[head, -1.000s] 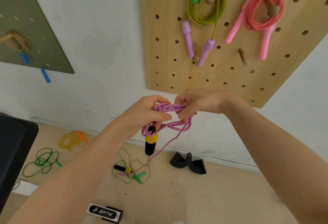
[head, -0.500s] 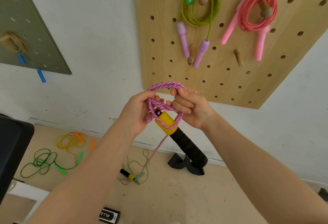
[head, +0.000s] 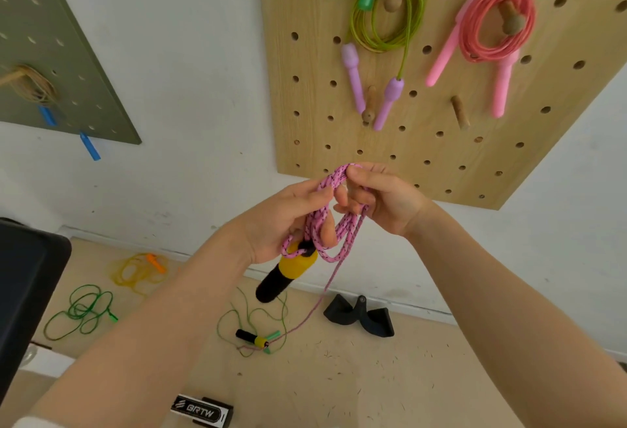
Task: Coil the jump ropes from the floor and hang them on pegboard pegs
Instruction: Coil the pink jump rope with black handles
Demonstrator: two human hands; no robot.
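Pink speckled rope (head: 320, 224), loosely looped

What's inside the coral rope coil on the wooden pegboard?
A round-headed wooden peg pokes through the coral rope coil, with bare pegboard showing around it. The peg's base is covered by the strands.

Two hands meet mid-frame before the wall: the left hand (head: 285, 220) grips loops of a rope (head: 325, 224), the right hand (head: 383, 200) just beside it pinches the loops' top. A handle (head: 288, 275) hangs below the left hand. One strand runs down to a second handle (head: 252, 338) on the floor (head: 373, 376). A pegboard (head: 441, 142) hangs behind and above, with two coiled ropes (head: 390, 20) on pegs. Another board (head: 51, 54) hangs far left. More ropes (head: 81, 312) lie on the floor at left.
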